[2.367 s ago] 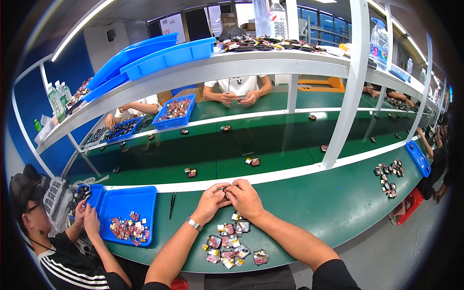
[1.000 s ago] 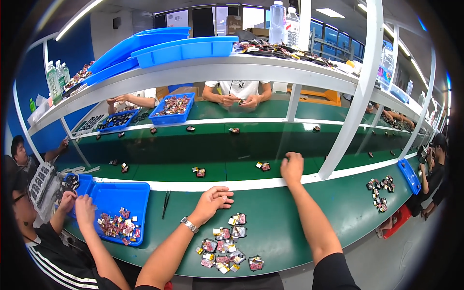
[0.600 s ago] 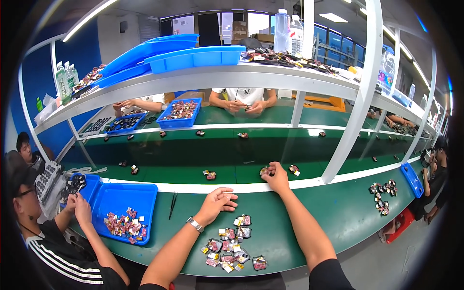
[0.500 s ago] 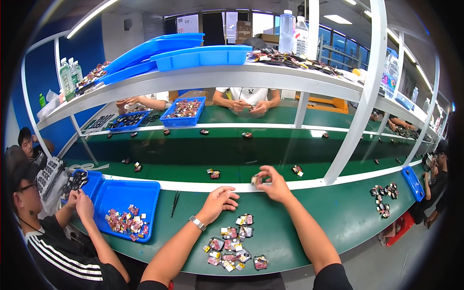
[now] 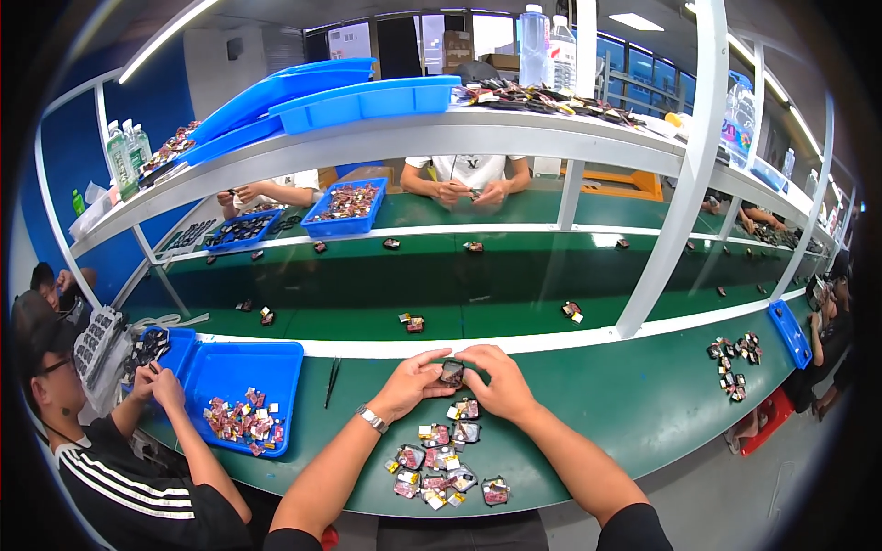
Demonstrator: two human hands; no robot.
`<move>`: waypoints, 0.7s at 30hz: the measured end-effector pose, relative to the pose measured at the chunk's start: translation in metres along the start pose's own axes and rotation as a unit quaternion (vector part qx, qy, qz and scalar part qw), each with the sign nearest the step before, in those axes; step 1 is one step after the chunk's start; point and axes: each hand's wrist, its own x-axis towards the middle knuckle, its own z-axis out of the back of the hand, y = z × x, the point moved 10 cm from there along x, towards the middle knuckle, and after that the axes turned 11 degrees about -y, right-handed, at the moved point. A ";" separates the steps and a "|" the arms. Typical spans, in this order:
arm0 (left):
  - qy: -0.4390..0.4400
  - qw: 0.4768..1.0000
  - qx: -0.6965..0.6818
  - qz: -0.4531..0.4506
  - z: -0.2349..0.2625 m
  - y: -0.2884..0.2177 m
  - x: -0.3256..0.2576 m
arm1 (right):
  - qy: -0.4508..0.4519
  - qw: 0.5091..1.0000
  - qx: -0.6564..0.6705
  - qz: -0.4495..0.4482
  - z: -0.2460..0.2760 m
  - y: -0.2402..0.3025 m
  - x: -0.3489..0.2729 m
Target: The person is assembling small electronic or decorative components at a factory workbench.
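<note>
You hold one small dark part [image 5: 452,372] between both hands, just above the green counter [image 5: 643,404] and near its far white edge strip. This looks like one piece out of many. A loose heap of similar small parts [image 5: 441,464] lies on the counter right below your hands, toward you, and none of it appears sorted into any tray. So most of the work seems to be ahead of you, judging by how the pile lies.

Your left hand [image 5: 413,381] comes in from the lower left, wrist bent slightly inward, a watch on the wrist. Its fingers [image 5: 432,360] pinch the left side of the part. Your right hand [image 5: 501,381] comes in from the lower right and mirrors it, thumb and fingers closed on the part's right side. Both forearms meet in a narrow V over the heap.

Black tweezers [image 5: 331,381] lie untouched to the left. Just beyond them sits a blue tray [image 5: 276,354], where a neighbouring person is at work.
</note>
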 end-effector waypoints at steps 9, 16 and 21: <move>0.005 1.000 0.006 -0.024 -0.002 0.002 0.002 | 0.030 0.991 -0.100 0.086 -0.014 0.014 -0.003; 0.026 0.999 0.010 -0.021 -0.004 0.006 0.003 | 0.045 0.994 -0.082 0.061 -0.015 0.004 -0.004; 0.067 0.997 0.013 -0.036 -0.012 0.002 -0.002 | 0.052 0.995 -0.071 0.038 -0.015 0.002 -0.004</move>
